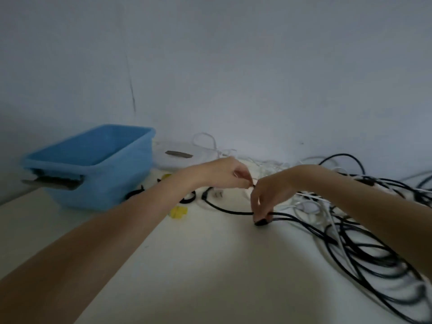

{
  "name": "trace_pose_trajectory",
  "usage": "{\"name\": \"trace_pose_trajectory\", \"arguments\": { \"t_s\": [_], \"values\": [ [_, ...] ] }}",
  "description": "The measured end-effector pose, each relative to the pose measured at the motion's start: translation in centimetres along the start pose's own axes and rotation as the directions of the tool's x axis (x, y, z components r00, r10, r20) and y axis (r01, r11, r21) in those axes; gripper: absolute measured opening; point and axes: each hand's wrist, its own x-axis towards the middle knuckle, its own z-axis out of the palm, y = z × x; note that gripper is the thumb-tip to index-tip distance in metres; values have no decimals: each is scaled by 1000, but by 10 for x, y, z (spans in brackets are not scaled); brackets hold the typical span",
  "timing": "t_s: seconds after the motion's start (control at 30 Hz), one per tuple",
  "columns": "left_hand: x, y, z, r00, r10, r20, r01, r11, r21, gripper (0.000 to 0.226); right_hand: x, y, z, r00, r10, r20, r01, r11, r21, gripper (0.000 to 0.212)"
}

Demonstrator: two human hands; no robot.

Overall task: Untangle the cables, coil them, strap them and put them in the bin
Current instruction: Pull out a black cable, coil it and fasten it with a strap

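Note:
A tangle of black cables (364, 253) and white cables (311, 206) spreads over the right half of the white table (210, 265). My right hand (268, 192) reaches down and pinches a black cable, or its plug, at the fingertips near the table surface. My left hand (229, 174) hovers just left of it, its thumb and fingers pinching something thin; what it is cannot be made out. A blue plastic bin (93, 164) stands at the back left, open side up. Black straps (187, 198) and yellow straps (178, 211) lie on the table between the bin and my hands.
A white flat device (180, 155) with more white cable lies against the wall behind my hands. The wall (233, 66) closes the back of the table. The table's left edge runs just left of the bin.

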Motion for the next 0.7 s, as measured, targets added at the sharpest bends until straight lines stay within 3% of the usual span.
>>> {"name": "trace_pose_trajectory", "arguments": {
  "t_s": [0.03, 0.1, 0.17, 0.23, 0.33, 0.4, 0.53, 0.63, 0.7],
  "values": [
    [4, 12, 9, 998, 14, 62, -11, 998, -56, 21, -14, 10, 5, 999, -3, -36, 4, 1000, 17, 12],
    [13, 32, 22, 994, 45, 104, -22, 978, -208, 25, -40, 27, 5, 971, -6, -241, 25, 997, 75, 17],
    [21, 48, 27, 998, 54, 28, -43, 952, -302, 30, -67, 42, 0, 879, 64, -473, 41, 977, 209, 24],
    [33, 62, 28, 993, 54, -100, -78, 966, -246, 33, -98, 64, -5, 733, 177, -657, 26, 958, 286, 26],
    [48, 83, 34, 975, 80, -205, -131, 960, -249, 40, -143, 97, -15, 440, 324, -837, -4, 933, 359, 18],
    [56, 102, 35, 961, 105, -256, -180, 941, -287, 40, -166, 112, -26, 293, 309, -905, -72, 951, 301, 18],
    [72, 154, 28, 925, 166, -343, -268, 922, -278, 36, -204, 122, -61, 23, 130, -991, -218, 968, 122, 28],
    [79, 171, 22, 897, 153, -415, -282, 921, -270, 38, -228, 128, -78, -18, 56, -998, -360, 931, 59, 26],
    [80, 172, 27, 892, 119, -436, -238, 944, -229, 40, -236, 140, -68, 14, 150, -989, -452, 883, 128, 29]
  ]
}}
